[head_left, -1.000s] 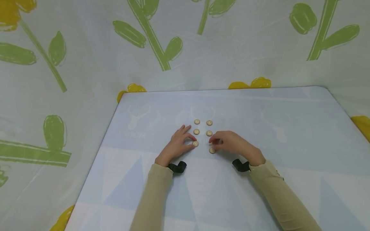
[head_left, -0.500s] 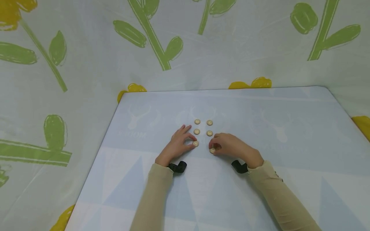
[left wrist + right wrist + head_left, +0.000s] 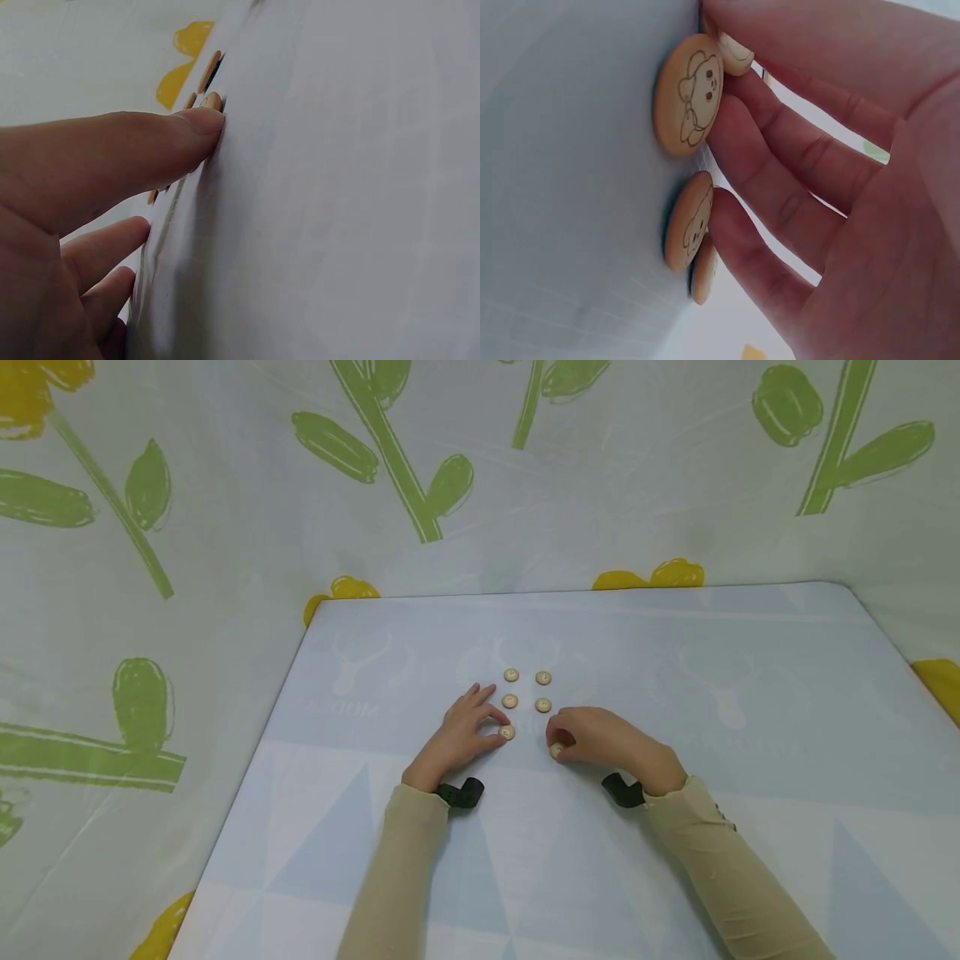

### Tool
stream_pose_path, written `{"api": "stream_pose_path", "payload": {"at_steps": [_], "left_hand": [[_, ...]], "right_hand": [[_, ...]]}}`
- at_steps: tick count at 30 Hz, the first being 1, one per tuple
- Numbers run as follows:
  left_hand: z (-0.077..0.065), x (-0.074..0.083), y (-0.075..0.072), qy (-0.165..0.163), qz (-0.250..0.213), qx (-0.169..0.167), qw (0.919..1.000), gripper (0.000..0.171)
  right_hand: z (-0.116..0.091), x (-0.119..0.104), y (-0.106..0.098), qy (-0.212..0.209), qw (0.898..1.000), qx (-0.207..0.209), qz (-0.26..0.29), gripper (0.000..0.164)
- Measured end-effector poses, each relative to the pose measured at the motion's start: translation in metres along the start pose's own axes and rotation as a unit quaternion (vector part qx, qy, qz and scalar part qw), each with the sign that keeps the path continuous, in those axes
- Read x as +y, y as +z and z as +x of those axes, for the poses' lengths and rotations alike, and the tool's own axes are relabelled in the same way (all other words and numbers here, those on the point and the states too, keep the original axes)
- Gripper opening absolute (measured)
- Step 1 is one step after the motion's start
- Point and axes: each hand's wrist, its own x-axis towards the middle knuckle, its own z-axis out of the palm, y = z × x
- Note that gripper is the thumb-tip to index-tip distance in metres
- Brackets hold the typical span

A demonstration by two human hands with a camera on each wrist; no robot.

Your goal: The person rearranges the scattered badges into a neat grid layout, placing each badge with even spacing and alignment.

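Observation:
Small round wooden discs with line drawings lie on the table. My left hand (image 3: pixel 461 739) pinches one disc (image 3: pixel 507 732) between thumb and index finger, its other fingers spread; in the left wrist view the thumb (image 3: pixel 150 154) covers most of it. Across from it, my right hand (image 3: pixel 603 739) pinches another disc (image 3: pixel 557 750), partly hidden by the fingers. In the right wrist view that disc (image 3: pixel 736 57) sits at the thumb tip, tilted. Beyond the hands, two discs stand in a left column, a nearer one (image 3: pixel 510 701) and a farther one (image 3: pixel 511 675); two form a right column, nearer (image 3: pixel 542 705) and farther (image 3: pixel 543 677).
A pale blue and white patterned cloth covers the table (image 3: pixel 517 860). Its far edge meets a hanging curtain (image 3: pixel 247 510) printed with green stems and yellow flowers. Each wrist wears a black camera mount, the left mount (image 3: pixel 462 793) and the right mount (image 3: pixel 622 791).
My right hand has come down onto the near right disc, closed thumb and fingertips on it and shifted it slightly right. My left hand and the other discs have stayed in place.

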Motion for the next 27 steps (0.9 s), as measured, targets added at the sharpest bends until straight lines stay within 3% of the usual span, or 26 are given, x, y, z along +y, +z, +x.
{"api": "stream_pose_path", "payload": {"at_steps": [6,14,27], "left_hand": [[0.001,-0.001,0.001,0.000,-0.001,0.002,1.0000,0.016],[0.000,-0.001,0.001,0.013,0.000,0.007,0.9999,0.016],[0.000,-0.003,0.001,0.021,0.003,0.009,0.9997,0.017]], "right_hand": [[0.001,0.001,0.000,-0.002,1.000,-0.001,0.011,0.013],[0.000,0.006,-0.001,-0.039,0.998,0.017,0.040,0.011],[-0.002,0.014,-0.009,-0.002,0.997,0.017,0.079,0.016]]}}
